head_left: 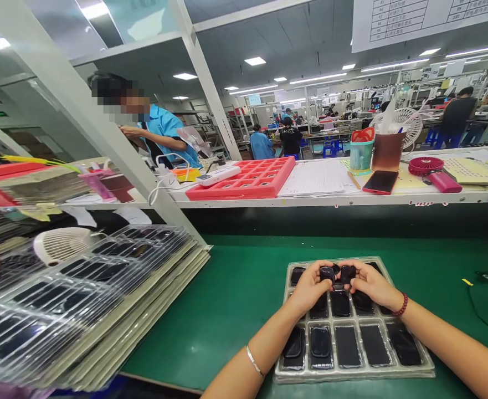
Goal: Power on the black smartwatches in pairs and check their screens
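Note:
A pale plastic tray (pixel 355 375) with rows of compartments lies on the green table, and dark flat pieces sit in its compartments. Over the tray's back rows, my left hand (pixel 313 285) pinches a small black rounded-square piece (pixel 327 274) between thumb and fingers. Close beside it, my right hand (pixel 368 281) holds another black square piece (pixel 347 274). The two pieces are near each other, with a small dark part between them; whether they touch I cannot tell. Two front-row compartments on the left hold rounded-square pieces like these, one of them at the front left (pixel 320 342).
A tall stack of clear trays (pixel 102 310) with dark pieces fills the left. Above the table's back runs a shelf (pixel 310 200) with a red foam tray (pixel 244 180), papers, a phone (pixel 380 182) and a cup (pixel 360 157). A cable lies at right. A person in blue stands beyond the left post.

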A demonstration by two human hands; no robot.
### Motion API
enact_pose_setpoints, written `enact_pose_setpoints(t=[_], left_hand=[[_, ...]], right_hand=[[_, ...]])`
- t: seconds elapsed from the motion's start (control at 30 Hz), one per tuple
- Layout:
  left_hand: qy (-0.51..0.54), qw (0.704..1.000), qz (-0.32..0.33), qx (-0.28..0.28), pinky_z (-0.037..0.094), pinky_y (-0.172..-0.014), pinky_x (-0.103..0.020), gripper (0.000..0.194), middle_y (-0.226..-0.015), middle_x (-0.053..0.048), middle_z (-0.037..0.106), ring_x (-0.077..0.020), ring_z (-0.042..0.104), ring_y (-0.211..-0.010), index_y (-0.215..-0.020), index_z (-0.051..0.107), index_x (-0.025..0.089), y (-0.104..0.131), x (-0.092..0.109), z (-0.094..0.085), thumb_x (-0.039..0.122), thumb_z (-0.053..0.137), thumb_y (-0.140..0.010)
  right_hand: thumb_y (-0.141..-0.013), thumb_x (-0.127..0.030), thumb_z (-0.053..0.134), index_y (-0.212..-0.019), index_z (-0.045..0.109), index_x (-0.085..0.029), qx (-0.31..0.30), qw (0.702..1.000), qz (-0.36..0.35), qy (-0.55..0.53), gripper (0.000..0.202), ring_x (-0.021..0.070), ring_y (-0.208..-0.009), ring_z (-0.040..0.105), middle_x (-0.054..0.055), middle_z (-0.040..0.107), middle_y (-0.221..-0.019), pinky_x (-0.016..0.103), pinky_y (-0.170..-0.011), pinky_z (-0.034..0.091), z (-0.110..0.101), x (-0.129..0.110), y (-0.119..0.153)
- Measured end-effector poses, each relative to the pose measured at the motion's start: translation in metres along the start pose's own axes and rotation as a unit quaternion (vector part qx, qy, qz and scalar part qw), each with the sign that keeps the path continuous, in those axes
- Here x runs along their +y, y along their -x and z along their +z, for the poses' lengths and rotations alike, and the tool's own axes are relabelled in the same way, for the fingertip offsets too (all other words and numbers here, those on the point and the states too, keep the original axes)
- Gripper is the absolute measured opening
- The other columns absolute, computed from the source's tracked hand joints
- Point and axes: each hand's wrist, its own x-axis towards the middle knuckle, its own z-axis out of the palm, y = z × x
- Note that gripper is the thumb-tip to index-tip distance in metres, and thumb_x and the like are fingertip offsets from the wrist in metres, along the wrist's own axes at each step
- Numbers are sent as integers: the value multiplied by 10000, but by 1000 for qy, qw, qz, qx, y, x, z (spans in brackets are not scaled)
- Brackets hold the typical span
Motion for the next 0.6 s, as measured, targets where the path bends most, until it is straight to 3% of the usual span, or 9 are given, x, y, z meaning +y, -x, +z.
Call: enact_pose_setpoints(t=[0.2, 0.27, 0.37, 0.43, 0.5, 0.6], left_hand=[[-68, 998, -2, -15, 377, -512, -194, 309, -839, -34, 611, -95, 560, -594, -1044, 502, 156, -2, -2, -3, 196, 549, -741], [-106, 994, -2, -19, 370, -497, -196, 230, -792, -21, 590, -104, 568, -577, -980, 514, 152, -2, -5, -5, 242, 527, -769], [-193, 981, 31, -6, 395, -543, -213, 145, -783, -10, 570, -116, 564, -613, -891, 538, 158, 0, -5, -4, 242, 515, -775], [-275, 959, 74, -8, 401, -598, -227, 112, -783, -11, 583, -127, 546, -659, -849, 572, 160, 6, 2, -1, 212, 521, -763], [-343, 932, 104, -46, 396, -629, -232, 109, -769, -13, 610, -137, 535, -681, -825, 605, 164, 17, 13, 6, 186, 525, -754], [-394, 895, 109, -175, 405, -650, -232, 152, -745, -5, 642, -138, 550, -666, -833, 637, 183, 40, 27, 20, 157, 505, -763]], right_hand=[[-818, -268, 488, -1083, 488, -175, 4, 1000, 5, 16, 280, 162, -721, 616, 68, 633, -949, 313, -639, 503, -2, -2, -4], [-820, -244, 471, -1002, 522, -171, 29, 996, -14, 80, 203, 176, -753, 609, 60, 639, -893, 320, -659, 490, -1, -7, -2], [-763, -155, 520, -854, 602, -175, 56, 955, -68, 283, 124, 198, -835, 574, 49, 637, -848, 333, -751, 444, 3, -23, 14], [-744, -124, 535, -790, 632, -182, 31, 916, -80, 392, 122, 193, -803, 561, 37, 638, -803, 322, -758, 419, 10, -35, 33], [-761, -128, 525, -755, 646, -188, -12, 889, -68, 452, 135, 185, -748, 554, 30, 636, -744, 310, -734, 407, 20, -43, 56], [-775, -149, 527, -785, 659, -191, -31, 859, -48, 509, 139, 199, -755, 539, 42, 630, -745, 327, -742, 397, 32, -49, 88]])
